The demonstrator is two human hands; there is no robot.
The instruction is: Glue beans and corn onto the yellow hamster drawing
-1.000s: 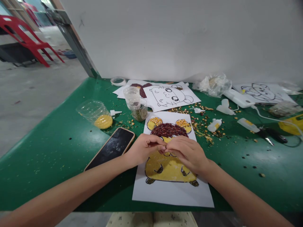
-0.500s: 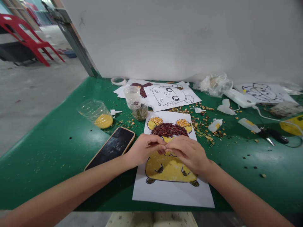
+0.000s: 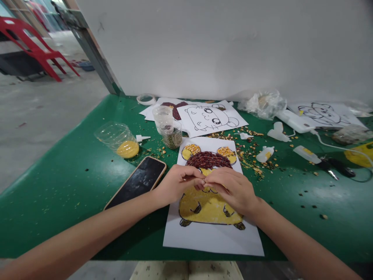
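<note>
A hamster picture [image 3: 210,212] made of grains and seeds lies on white paper [image 3: 212,245] in front of me. Dark red beans [image 3: 208,159] cover the top of its head, corn kernels [image 3: 192,149] fill part of the ears, and fine yellow grain coats the body. Over the face, my left hand [image 3: 185,181] and my right hand [image 3: 231,188] meet at the fingertips. Both are closed in a pinch; whatever sits between the fingers is too small or hidden to make out. The hands cover much of the face.
A phone [image 3: 138,181] lies left of the paper. Behind it are a tipped clear jar of yellow grain [image 3: 127,149] and a clear cup of green beans [image 3: 171,138]. Loose seeds [image 3: 256,167], glue bottles [image 3: 265,154], a hamster line drawing [image 3: 212,116] and a white cable [image 3: 335,144] lie around.
</note>
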